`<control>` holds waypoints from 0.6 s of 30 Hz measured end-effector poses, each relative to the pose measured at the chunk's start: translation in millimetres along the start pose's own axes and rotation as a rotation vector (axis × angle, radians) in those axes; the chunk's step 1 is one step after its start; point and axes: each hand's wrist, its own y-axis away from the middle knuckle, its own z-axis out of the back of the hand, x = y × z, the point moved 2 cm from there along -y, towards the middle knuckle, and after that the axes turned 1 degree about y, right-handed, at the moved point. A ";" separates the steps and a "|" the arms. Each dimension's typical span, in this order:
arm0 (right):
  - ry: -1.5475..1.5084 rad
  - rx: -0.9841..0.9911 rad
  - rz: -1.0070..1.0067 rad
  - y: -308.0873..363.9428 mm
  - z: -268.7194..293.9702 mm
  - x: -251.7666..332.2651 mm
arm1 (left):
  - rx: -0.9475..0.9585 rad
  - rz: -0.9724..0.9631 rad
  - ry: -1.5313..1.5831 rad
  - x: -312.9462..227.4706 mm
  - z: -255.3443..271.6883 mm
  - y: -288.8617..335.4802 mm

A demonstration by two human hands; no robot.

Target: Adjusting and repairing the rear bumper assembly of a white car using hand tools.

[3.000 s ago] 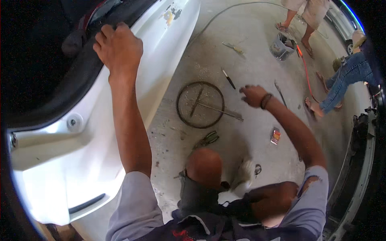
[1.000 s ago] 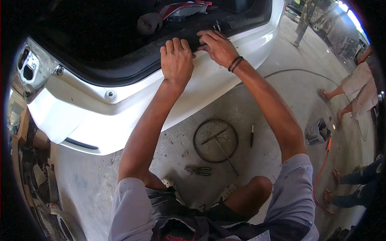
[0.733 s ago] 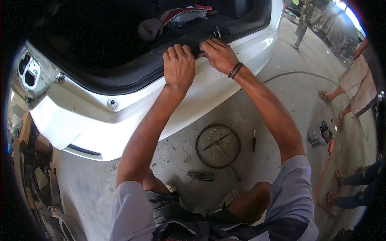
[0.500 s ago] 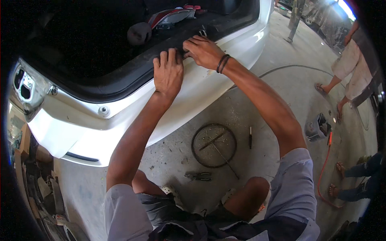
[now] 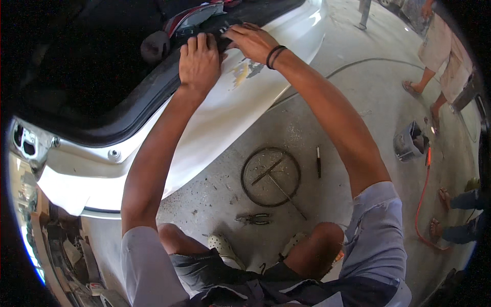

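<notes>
I crouch behind a white car with its boot open. My left hand (image 5: 198, 60) lies flat on the black rubber edge (image 5: 153, 97) of the boot opening, fingers stretched over it. My right hand (image 5: 249, 41), with dark bands at the wrist, has its fingers curled on a black trim piece (image 5: 217, 26) at the sill, just right of the left hand. Below both hands the white bumper (image 5: 204, 138) shows a scraped patch of paint (image 5: 244, 72). A red and grey cloth (image 5: 192, 14) lies inside the dark boot.
On the concrete floor lie a round wire ring (image 5: 270, 176) with rods across it, pliers (image 5: 255, 219), and a dark pen-like tool (image 5: 318, 161). An orange cable (image 5: 422, 204) and a small bucket (image 5: 409, 146) are to the right. Other people (image 5: 442, 48) stand at the right.
Three seconds ago my right hand reached toward the floor; now it is up on the sill. In the last second both hands stayed at the boot edge, the right one shifting onto the black trim.
</notes>
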 end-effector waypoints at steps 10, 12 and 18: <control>0.189 -0.105 0.035 7.2 -1.8 8.9 | 0.207 0.006 0.060 -18.5 -18.2 -28.4; 0.161 -0.146 0.031 6.8 1.9 7.9 | 0.187 -0.011 0.034 -19.0 -15.5 -28.5; 0.075 -0.171 0.020 1.9 2.6 0.4 | 0.223 -0.013 0.175 -8.6 -13.5 -36.0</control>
